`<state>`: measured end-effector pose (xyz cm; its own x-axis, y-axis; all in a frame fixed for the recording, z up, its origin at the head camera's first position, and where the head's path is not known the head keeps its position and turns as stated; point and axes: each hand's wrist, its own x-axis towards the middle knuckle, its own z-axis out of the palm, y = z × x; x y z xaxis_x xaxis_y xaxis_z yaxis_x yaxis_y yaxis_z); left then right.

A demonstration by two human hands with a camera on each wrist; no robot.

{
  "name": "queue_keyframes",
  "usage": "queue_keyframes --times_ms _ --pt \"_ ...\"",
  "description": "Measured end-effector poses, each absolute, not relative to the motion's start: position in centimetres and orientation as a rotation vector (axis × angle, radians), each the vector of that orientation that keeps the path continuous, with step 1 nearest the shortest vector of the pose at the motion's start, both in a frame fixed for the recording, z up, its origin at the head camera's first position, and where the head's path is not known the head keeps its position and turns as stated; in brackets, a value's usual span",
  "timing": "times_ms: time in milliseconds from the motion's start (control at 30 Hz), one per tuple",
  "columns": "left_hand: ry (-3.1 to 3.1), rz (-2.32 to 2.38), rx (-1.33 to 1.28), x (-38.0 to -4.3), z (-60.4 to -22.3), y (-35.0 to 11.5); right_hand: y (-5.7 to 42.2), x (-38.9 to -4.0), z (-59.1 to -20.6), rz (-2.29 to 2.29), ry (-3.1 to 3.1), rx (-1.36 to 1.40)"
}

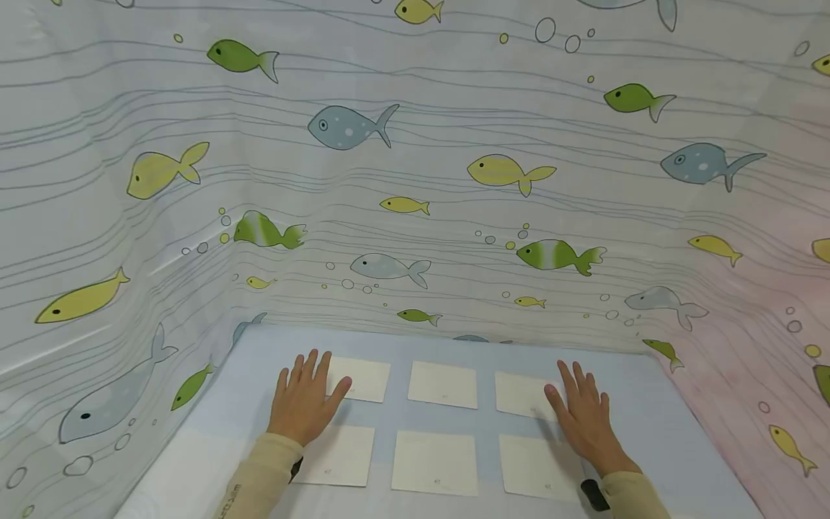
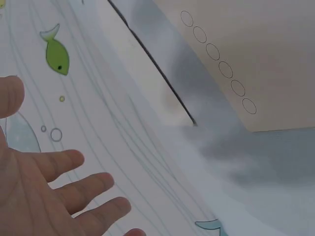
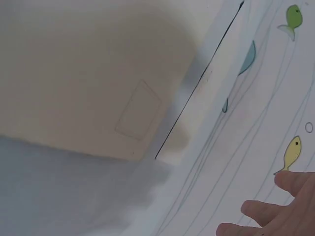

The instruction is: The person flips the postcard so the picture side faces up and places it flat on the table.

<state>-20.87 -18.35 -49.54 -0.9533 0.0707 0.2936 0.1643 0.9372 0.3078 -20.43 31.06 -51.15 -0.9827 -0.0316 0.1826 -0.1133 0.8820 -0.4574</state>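
Note:
Several cream envelopes lie flat in two rows on a pale blue table. My left hand, fingers spread and straight, is over the left side, partly covering the upper left envelope and just above the lower left envelope. On the other side my right hand extends over the upper right envelope and lower right envelope. Neither hand holds anything; whether they touch the surface I cannot tell. A row of printed ovals marks the envelope in the left wrist view, and a faint rectangle the envelope in the right.
Between the hands lie the upper middle envelope and the lower middle envelope. A fish-patterned curtain surrounds the back and both sides of the table. Dark wrist straps show at both cuffs.

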Motion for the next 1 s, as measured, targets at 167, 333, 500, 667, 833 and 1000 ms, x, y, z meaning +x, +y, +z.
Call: queue_keyframes --times_ms 167,333,500,667,833,1000 --pt "-2.759 -0.497 -0.194 -20.9 -49.2 -18.9 30.4 -20.2 -51.1 0.724 -2.869 0.128" --pt "-2.739 -0.590 -0.212 -21.4 -48.9 -20.3 29.6 -20.2 -51.2 0.783 -2.850 0.174" --pt "-2.818 -0.732 -0.158 -22.0 -48.3 -22.1 28.3 -20.3 -50.9 0.852 -2.833 0.213" --pt "-2.923 -0.796 -0.172 -23.3 -48.1 -23.5 26.9 -20.7 -51.3 0.904 -2.829 0.241" --pt "-3.028 -0.842 -0.227 -25.0 -48.5 -24.0 24.7 -20.9 -52.2 0.959 -2.841 0.288" --pt "-3.101 -0.822 -0.271 -26.8 -48.8 -24.2 22.0 -20.6 -52.1 1.022 -2.846 0.385"
